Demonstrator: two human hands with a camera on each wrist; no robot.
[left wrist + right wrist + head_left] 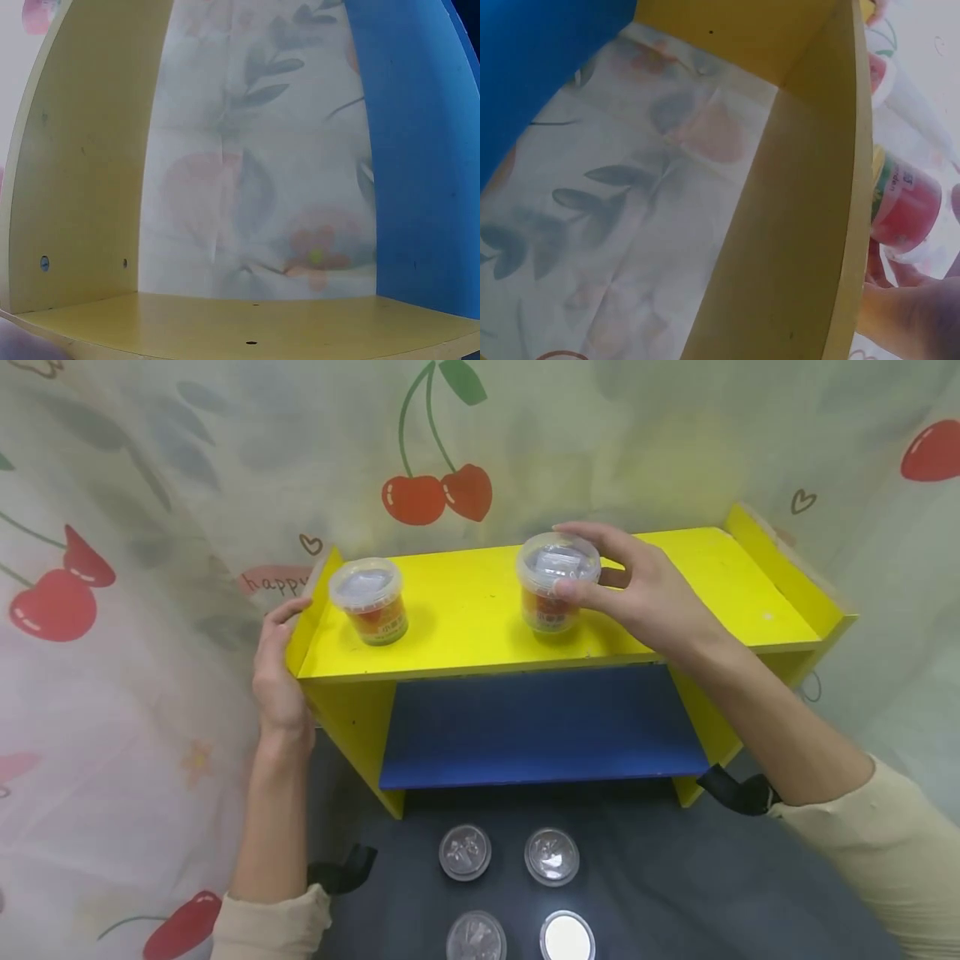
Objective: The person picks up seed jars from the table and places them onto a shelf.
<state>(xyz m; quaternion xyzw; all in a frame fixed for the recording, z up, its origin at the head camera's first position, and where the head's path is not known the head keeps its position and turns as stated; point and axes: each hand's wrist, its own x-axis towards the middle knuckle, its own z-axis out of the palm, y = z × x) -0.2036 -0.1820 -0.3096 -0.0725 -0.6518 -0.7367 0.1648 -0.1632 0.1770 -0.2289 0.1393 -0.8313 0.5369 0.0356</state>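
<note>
My right hand [630, 577] holds a small plastic tub [551, 606] by its clear lid, thumb at the front and fingers behind, over the middle of the yellow shelf top [465, 602]. Beyond a shelf edge in the right wrist view, the tub [907, 206] shows a red and green label beside my fingers. A matching lidded tub [378, 618] stands upright near the left end of the top. My left hand [281, 677] grips the outside of the left side panel [303, 635], fingertips at its upper edge; only a blurred bit shows in the left wrist view.
Below the top is a blue shelf board [540, 727]. Several round lidded tubs, among them one at the back left [465, 852] and one at the back right [552, 857], sit on the dark surface in front. A raised right panel [787, 568] ends the top. Cherry-printed cloth [570, 435] hangs behind.
</note>
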